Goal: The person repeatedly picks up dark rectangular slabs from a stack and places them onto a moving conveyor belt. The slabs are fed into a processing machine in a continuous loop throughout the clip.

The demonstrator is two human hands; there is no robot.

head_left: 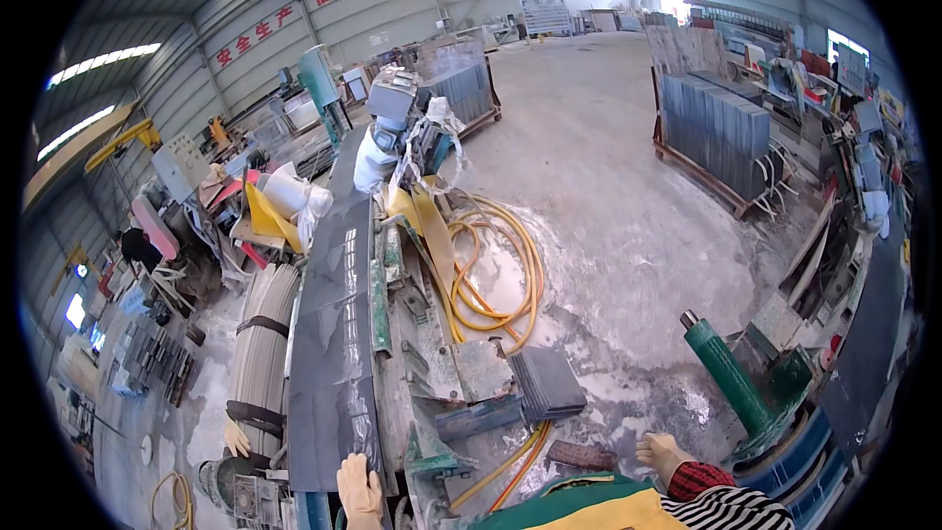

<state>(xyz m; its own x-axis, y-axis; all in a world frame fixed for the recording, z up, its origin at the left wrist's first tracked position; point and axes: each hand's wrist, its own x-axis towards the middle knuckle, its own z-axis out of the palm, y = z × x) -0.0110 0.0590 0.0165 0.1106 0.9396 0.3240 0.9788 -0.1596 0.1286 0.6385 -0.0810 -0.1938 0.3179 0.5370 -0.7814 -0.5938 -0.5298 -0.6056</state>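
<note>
My left hand (359, 493), in a cream work glove, rests on the near end of a long dark grey stone slab (332, 373). Its fingers lie stretched over the slab, beside a wet streak on the surface. To the right, my right hand (662, 453), gloved alike, hangs over the wet floor with fingers apart and nothing visible in them. A stack of dark square tiles (548, 383) is the nearest pile between my hands. The slab runs away from me along a green machine frame (381, 304).
A bundle of strapped pale strips (263, 344) lies left of the slab; a cream glove (237, 437) shows there. Coiled yellow hose (535, 280) covers floor ahead. A green cylinder (726, 373) rises at right. Racked slabs (711, 118) stand beyond; a dusty motor (392, 103) sits ahead.
</note>
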